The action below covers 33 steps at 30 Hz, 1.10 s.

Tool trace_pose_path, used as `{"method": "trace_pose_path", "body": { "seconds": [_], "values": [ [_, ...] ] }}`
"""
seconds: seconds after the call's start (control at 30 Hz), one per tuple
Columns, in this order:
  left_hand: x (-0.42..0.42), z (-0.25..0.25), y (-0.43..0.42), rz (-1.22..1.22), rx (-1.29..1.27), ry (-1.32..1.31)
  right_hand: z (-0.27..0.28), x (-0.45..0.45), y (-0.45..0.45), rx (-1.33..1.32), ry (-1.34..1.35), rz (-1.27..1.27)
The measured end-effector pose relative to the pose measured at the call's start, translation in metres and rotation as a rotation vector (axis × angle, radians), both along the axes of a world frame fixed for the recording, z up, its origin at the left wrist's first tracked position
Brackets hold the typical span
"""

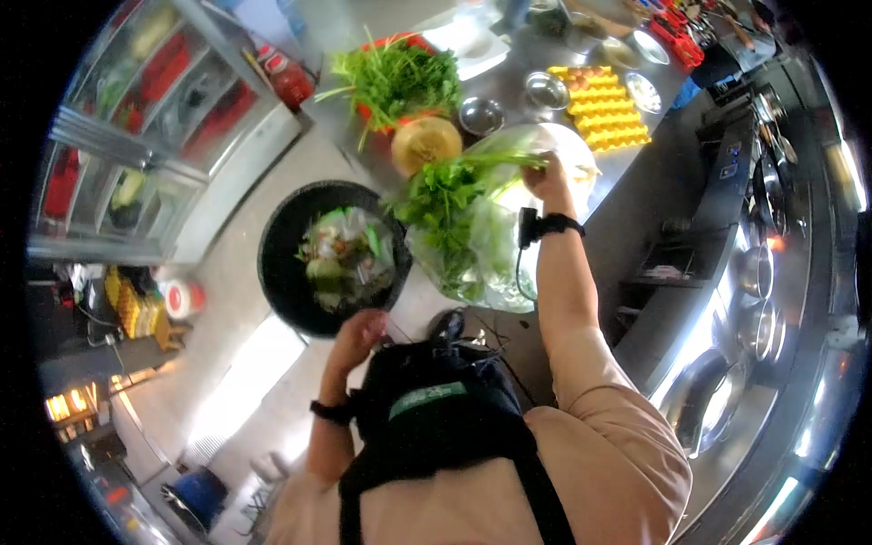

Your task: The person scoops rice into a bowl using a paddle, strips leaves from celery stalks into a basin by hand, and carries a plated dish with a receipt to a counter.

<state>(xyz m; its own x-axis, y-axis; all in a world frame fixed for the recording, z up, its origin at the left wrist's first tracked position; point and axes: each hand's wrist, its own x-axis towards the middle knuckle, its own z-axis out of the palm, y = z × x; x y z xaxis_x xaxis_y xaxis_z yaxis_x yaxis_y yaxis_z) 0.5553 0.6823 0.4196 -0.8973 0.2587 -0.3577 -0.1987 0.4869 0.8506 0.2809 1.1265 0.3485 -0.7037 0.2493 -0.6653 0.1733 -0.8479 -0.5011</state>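
My right hand (549,180) is closed round the pale stems of a bunch of leafy greens (443,204). Its leaves hang to the left, over a clear plastic bag (495,263) with more green inside. Low in front of my body, my left hand (361,334) is near the rim of a black bin (272,259); blur hides how its fingers are set. Scraps and plastic (345,254) lie in the bin. Just beyond the bunch sits a round yellowish thing (426,145), perhaps a basket or a cutting block.
On the steel table (518,91) are a heap of greens (400,82) in a red basket, metal bowls (481,115) and yellow egg trays (607,109). A glass-door fridge (154,118) stands at the left. Stoves with pans (756,271) line the right.
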Motion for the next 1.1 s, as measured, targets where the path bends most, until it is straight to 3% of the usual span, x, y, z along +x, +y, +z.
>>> {"method": "trace_pose_path", "body": {
  "seconds": [0.13, 0.4, 0.57, 0.63, 0.73, 0.8, 0.87, 0.93, 1.0, 1.1],
  "values": [
    [-0.023, 0.027, -0.015, 0.005, -0.069, 0.023, 0.057, 0.037, -0.008, -0.17, 0.182, -0.057],
    [-0.057, 0.017, -0.06, -0.129, 0.039, 0.053, 0.144, 0.077, -0.028, -0.081, 0.382, -0.076],
    [-0.066, 0.034, -0.086, -0.211, 0.075, -0.002, 0.205, 0.094, -0.067, 0.032, 0.615, 0.033],
    [-0.069, 0.03, -0.099, -0.244, 0.206, 0.048, 0.229, 0.101, -0.079, 0.09, 0.657, 0.092],
    [-0.072, 0.03, -0.114, -0.238, 0.143, 0.146, 0.273, 0.112, -0.103, 0.096, 0.743, 0.192],
    [-0.073, 0.047, -0.122, -0.21, 0.141, 0.221, 0.296, 0.127, -0.123, 0.2, 0.941, 0.302],
    [-0.072, 0.064, -0.133, -0.178, 0.128, 0.28, 0.318, 0.147, -0.147, 0.231, 0.889, 0.257],
    [-0.075, 0.074, -0.147, -0.104, 0.209, 0.357, 0.331, 0.166, -0.175, 0.297, 0.877, 0.293],
    [-0.079, 0.098, -0.161, -0.126, 0.106, 0.408, 0.333, 0.174, -0.194, 0.233, 0.942, 0.437],
    [-0.076, 0.108, -0.176, -0.029, 0.294, 0.506, 0.333, 0.185, -0.238, 0.398, 1.002, 0.616]
  ]
}}
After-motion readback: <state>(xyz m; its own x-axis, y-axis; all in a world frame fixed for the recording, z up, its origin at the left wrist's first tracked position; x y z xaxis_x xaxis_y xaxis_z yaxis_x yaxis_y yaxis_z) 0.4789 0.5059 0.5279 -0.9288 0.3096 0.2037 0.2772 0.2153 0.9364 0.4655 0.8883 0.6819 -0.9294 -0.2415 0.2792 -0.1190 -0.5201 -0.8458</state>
